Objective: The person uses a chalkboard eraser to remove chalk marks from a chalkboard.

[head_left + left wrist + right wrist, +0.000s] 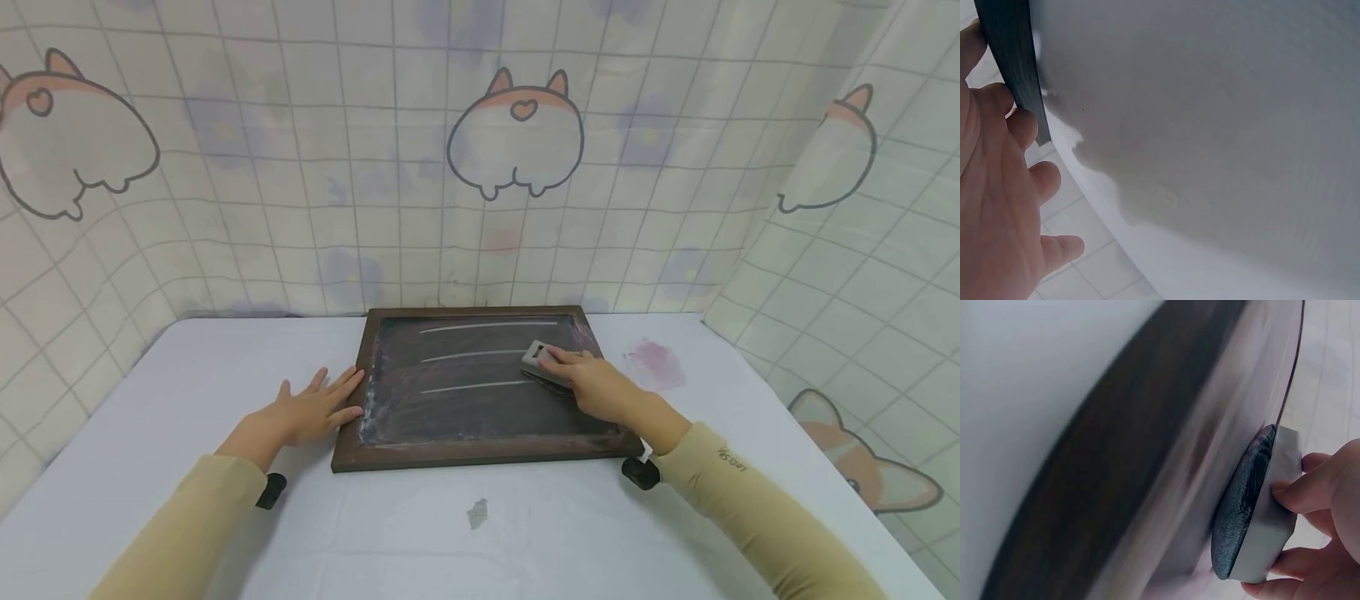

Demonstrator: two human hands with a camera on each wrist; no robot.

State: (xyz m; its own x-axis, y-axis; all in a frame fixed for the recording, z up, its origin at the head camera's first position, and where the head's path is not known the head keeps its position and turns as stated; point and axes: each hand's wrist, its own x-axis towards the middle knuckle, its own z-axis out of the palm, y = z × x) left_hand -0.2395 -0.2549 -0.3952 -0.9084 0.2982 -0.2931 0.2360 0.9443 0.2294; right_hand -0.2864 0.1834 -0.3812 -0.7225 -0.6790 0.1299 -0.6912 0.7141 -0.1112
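Eraser point(1265, 531) looks grey, pad point(1240, 519) perhaps teal, right hand point(598, 385) pinching it, left hand point(309, 413) spread.

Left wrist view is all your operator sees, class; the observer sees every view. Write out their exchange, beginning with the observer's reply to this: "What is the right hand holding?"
Observer: The right hand grips a grey eraser.
Operator: I see a dark edge beside the left hand. What does it belong to?
Observer: It is part of the frame around a chalkboard.
Operator: Are there marks on the board?
Observer: Yes, three pale lines run across its surface.
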